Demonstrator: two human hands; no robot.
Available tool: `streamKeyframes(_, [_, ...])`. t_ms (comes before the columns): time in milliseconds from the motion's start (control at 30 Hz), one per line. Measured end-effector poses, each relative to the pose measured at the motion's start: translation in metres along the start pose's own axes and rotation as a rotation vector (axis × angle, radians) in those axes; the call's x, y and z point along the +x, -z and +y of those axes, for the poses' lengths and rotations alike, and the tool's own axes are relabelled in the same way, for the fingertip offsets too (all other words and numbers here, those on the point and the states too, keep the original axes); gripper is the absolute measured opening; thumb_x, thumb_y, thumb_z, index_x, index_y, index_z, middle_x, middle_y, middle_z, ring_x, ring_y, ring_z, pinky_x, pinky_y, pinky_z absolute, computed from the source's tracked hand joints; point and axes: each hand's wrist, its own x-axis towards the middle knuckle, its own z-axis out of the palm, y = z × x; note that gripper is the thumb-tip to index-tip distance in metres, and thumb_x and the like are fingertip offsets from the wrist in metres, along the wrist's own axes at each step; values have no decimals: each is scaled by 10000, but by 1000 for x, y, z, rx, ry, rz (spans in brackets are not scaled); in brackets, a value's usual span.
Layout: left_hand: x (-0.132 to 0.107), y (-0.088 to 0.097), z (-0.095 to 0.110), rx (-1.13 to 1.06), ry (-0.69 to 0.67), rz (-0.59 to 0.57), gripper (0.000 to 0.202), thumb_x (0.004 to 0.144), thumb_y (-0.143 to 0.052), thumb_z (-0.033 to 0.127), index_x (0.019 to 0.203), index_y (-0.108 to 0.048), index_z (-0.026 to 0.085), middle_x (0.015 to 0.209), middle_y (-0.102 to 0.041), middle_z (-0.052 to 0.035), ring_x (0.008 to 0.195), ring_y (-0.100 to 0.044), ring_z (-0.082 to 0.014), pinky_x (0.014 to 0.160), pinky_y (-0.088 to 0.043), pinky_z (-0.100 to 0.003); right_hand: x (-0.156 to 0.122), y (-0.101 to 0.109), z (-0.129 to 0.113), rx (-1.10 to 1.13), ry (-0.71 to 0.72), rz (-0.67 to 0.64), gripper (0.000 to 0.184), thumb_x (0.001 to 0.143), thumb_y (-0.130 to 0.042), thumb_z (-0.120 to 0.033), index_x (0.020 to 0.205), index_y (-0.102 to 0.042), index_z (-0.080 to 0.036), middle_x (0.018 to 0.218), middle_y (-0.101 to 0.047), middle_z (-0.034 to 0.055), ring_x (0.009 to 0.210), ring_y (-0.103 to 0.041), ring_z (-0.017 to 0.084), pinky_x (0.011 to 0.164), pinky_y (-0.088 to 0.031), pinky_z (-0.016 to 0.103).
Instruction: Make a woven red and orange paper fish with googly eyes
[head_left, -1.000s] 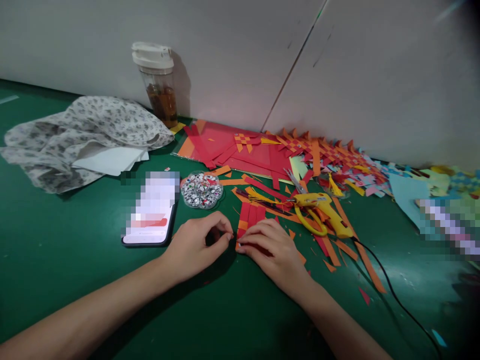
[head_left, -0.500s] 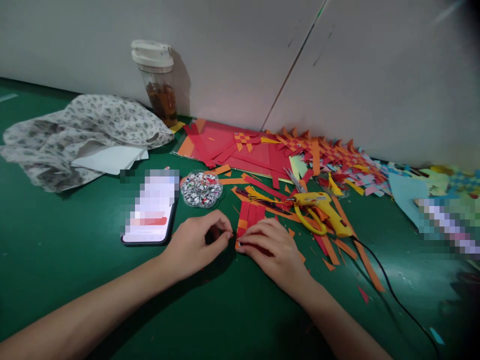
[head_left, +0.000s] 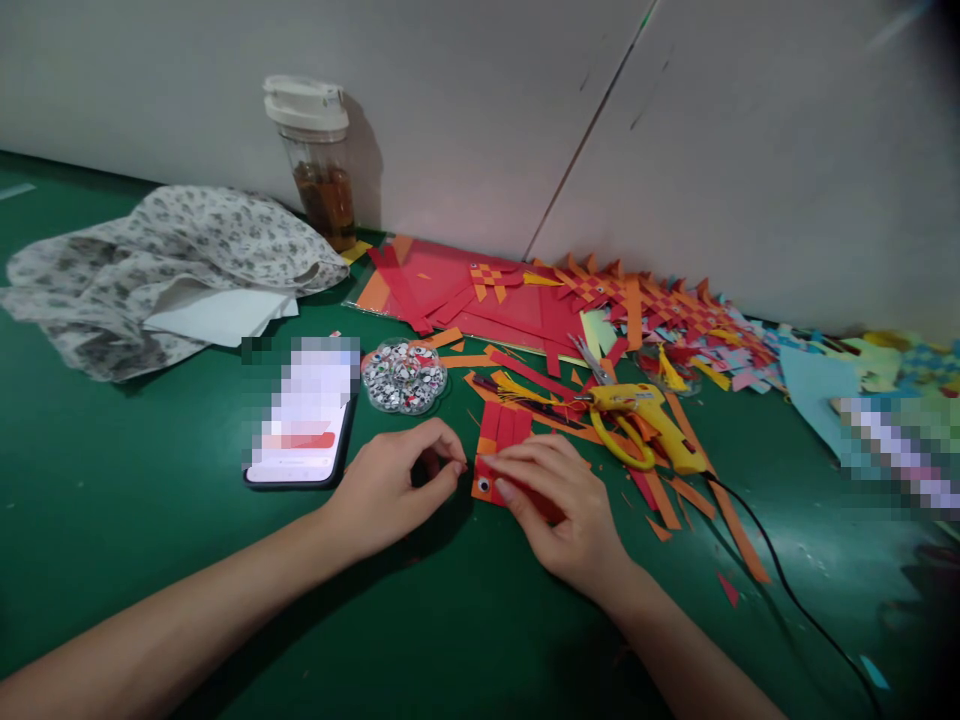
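Head view, a green table (head_left: pixel 150 560) littered with cut paper. The woven paper piece (head_left: pixel 504 428), made of red and orange strips, lies just below the middle of the frame. 1 googly eye (head_left: pixel 484 486) sits on its orange lower-left corner.

The right hand (head_left: pixel 562 500) covers the piece's lower right part. Its fingers (head_left: pixel 517 465) are nearly straight and laid on top, and the thumb is set against the near edge, so the piece appears lightly clamped. The left hand (head_left: pixel 390 490) is curled, with thumb and index tips closed together at the piece's left edge. Whether anything lies between them cannot be told.

Handling, as a judgement: the piece is very light, thin and limp, creases easily, and its strips may slide apart. It is best held flat by the woven middle, not by the loose strip ends at its top.

Surroundings:
- a dish of googly eyes (head_left: pixel 403 376), above the left hand
- a phone (head_left: pixel 304 430), left of centre
- a yellow glue gun (head_left: pixel 645 425), right of centre
- a bottle (head_left: pixel 315 160) and a patterned cloth (head_left: pixel 165 260), upper left
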Motion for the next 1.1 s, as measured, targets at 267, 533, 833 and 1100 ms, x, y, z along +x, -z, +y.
streamKeyframes(267, [-1,1,0,-3,-8,4,68,807,-493,180,828,-549,214,721,-646,47,521,-497,-80,477,-342,-188,-3,6,-1,-2,36,-104,510,837,-403,-84,1317,-395,-257,962,-707,15,938,-559,194,880,-388,410])
streamKeyframes(533, [-1,1,1,-7,-1,-1,62,803,-503,174,826,-548,210,711,-641,52,513,-481,-73,478,-339,-184,-2,5,-2,-32,40,-149,550,832,-381,-74,1352,-340,-247,968,-705,20,948,-555,199,883,-370,431])
streamKeyframes(833, [-1,1,1,-5,-8,4,65,804,-496,178,823,-550,210,699,-630,46,505,-489,-75,474,-350,-186,-1,6,-2,-61,70,-136,541,821,-377,-74,1335,-369,-244,942,-708,26,943,-569,207,882,-381,448])
streamKeyframes(1100, [0,1,1,-15,-10,11,56,809,-493,188,819,-546,202,700,-634,38,501,-492,-74,454,-336,-183,-7,11,2,-102,137,-28,428,756,-413,-44,1140,-491,-217,952,-693,47,890,-612,207,864,-413,426])
